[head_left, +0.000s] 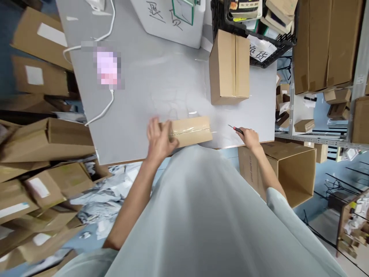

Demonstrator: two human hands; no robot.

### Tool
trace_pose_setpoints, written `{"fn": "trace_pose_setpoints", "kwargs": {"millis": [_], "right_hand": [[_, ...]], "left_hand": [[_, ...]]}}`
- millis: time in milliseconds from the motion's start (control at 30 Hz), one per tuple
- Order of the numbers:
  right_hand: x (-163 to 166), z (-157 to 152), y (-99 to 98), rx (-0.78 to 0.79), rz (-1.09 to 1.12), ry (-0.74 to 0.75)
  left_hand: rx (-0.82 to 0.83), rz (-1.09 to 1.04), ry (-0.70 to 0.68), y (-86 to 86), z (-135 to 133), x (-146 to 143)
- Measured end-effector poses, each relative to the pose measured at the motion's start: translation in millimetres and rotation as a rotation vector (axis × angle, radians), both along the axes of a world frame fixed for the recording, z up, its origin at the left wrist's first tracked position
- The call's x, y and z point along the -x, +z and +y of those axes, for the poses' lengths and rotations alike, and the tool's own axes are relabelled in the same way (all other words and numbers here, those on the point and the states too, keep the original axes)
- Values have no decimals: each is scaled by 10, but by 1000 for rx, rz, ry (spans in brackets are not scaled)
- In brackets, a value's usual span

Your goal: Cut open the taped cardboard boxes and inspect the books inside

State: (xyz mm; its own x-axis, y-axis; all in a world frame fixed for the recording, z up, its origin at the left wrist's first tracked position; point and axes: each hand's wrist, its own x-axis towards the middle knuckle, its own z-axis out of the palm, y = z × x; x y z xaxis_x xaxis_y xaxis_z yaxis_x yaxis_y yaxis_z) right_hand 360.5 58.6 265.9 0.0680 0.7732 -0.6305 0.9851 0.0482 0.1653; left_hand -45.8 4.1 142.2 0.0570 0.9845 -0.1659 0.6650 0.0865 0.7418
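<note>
My left hand [161,137] grips the left end of a small cardboard box [191,130] at the table's near edge, its fingers a little blurred. Clear tape runs along the seam on the box's top. To the right, my right hand [250,137] is wrapped round a utility knife [238,130] with a black and red handle. The blade points up and left, toward the box but apart from it. A larger closed cardboard box [230,69] stands farther back on the grey table [138,84].
A black crate [259,63] of books and a white bin [173,23] with handwriting stand at the back. A white cable [105,107] lies at left near a pixelated item. Stacked cartons [49,142] flank the left; an open carton [295,175] stands right, below table level.
</note>
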Motion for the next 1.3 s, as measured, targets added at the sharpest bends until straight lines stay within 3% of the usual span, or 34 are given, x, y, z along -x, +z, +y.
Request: {"fn": "trace_pose_setpoints", "kwargs": {"millis": [100, 233, 367, 467, 600, 800, 867, 1000, 1133, 1300], "right_hand": [[1, -374, -185, 4, 147, -191], [139, -763, -389, -13, 312, -371], [218, -969, -469, -58, 417, -491], [273, -1010, -469, -98, 461, -554], [397, -950, -359, -140, 534, -573], [655, -771, -14, -217, 718, -536], [760, -714, 60, -271, 771, -516], [1037, -614, 78, -320, 909, -475], [1402, -549, 7, -239, 910, -382], [1828, -511, -40, -107, 777, -208]], "left_hand": [[-61, 77, -206, 161, 325, -500], [-88, 193, -401, 184, 694, -1051], [-35, 330, -542, 172, 854, -1280], [6, 395, -569, 206, 869, -1331], [-46, 352, -468, 359, 855, -1233], [-189, 141, -196, 648, 768, -775], [-179, 65, -124, 602, 687, -645], [-39, -63, 2, 326, 484, -484], [29, -170, 94, 119, 338, -346], [108, -373, 116, 43, 299, -187]]}}
